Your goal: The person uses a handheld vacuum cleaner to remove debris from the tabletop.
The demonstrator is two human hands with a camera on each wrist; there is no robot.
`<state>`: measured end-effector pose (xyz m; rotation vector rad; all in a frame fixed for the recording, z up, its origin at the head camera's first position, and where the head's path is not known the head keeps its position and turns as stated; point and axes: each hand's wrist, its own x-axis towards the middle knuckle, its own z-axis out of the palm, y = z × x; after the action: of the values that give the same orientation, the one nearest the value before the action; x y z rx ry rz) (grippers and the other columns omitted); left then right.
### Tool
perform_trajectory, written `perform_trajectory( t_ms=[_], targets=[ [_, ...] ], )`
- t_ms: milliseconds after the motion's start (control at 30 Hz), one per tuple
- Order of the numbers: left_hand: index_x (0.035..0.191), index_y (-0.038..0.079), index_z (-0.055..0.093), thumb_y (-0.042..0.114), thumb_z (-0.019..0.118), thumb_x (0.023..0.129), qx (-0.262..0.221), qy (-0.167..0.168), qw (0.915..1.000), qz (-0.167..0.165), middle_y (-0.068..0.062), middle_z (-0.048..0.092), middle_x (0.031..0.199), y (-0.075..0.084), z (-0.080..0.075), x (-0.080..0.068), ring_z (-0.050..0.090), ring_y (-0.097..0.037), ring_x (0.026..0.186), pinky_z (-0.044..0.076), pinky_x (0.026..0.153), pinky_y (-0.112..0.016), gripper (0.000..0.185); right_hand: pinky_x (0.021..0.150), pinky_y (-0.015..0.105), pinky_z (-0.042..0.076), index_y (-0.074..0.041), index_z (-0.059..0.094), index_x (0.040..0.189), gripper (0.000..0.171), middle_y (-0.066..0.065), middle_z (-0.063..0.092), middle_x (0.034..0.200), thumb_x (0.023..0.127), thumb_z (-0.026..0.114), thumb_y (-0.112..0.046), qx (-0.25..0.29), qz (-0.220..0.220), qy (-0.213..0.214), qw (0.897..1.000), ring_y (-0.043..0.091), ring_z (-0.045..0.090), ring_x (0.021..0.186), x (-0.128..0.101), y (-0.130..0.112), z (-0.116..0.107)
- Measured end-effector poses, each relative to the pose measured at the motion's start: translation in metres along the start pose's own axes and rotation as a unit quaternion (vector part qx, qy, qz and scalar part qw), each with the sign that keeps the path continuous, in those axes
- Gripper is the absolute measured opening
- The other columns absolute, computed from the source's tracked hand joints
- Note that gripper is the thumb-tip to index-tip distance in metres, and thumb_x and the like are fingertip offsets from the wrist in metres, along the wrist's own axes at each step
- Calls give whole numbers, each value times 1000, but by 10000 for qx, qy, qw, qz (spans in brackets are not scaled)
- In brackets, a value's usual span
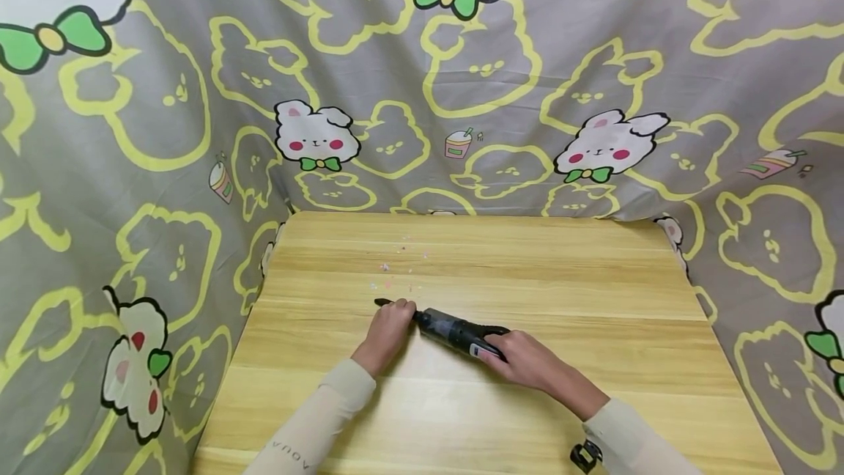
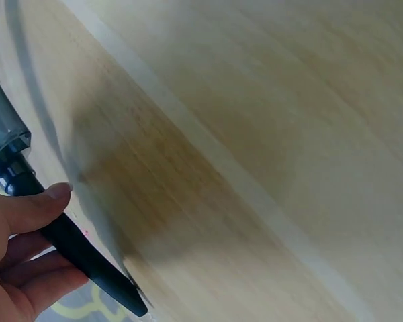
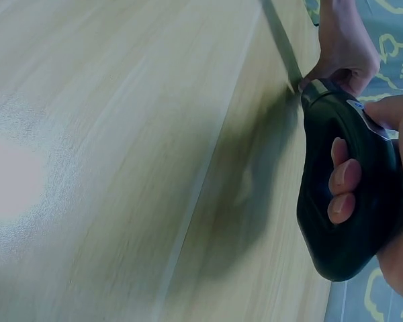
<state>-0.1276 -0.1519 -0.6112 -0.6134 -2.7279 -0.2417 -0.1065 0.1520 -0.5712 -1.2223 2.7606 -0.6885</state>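
Head view: dark grey handheld vacuum with black narrow nozzle lies low over light wooden desk. Right hand grip clamped round handle, carries weight. Left hand pinches nozzle, steadies tip near small coloured crumbs.

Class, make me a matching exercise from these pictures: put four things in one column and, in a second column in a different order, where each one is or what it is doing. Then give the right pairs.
Things:
1. left hand
2. right hand
3. coloured specks
4. cloth

Places or states:
A. hangs around the table, printed with rabbits
B. grips the handle of the hand vacuum
C. holds the narrow black nozzle
D. lie scattered on the wood beyond the nozzle tip

Pairs: 1-C, 2-B, 3-D, 4-A
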Motion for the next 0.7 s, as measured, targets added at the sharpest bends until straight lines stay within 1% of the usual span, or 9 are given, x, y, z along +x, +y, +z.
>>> perform_trajectory(
  t_ms=[233, 433, 600, 700],
  targets=[
    [85, 3, 71, -5, 71, 91, 51, 39, 10000, 64, -10, 72, 76, 3, 0, 3, 71, -23, 64, 62, 57, -34, 10, 55, 16, 45, 2, 74, 112, 31, 8, 75, 85, 101, 66, -26, 43, -2, 114, 9999, 0, 54, 63, -3, 1, -1],
    [83, 5, 70, -5, 72, 89, 158, 68, 9998, 113, -9, 72, 75, 6, 3, 7, 70, -22, 63, 62, 58, -34, 11, 55, 14, 44, 2, 74, 113, 32, 7, 75, 83, 101, 66, -27, 47, 39, 149, 9999, -2, 52, 62, -7, 2, -3],
    [83, 5, 69, -7, 71, 88, 71, 49, 9998, 153, -8, 71, 74, 10, 4, 10, 69, -22, 62, 61, 56, -34, 13, 54, 13, 41, -1, 73, 108, 26, 3, 71, 77, 101, 66, -25, 157, 88, 171, 9997, -4, 48, 59, -10, 4, -5],
    [83, 4, 69, -8, 71, 89, 18, 11, 9998, 186, -8, 70, 74, 12, 4, 12, 69, -22, 62, 61, 56, -34, 13, 54, 12, 41, -1, 73, 108, 26, 2, 70, 76, 101, 66, -25, 168, 121, 160, 9997, -4, 47, 59, -13, 6, -6]
  ],
)
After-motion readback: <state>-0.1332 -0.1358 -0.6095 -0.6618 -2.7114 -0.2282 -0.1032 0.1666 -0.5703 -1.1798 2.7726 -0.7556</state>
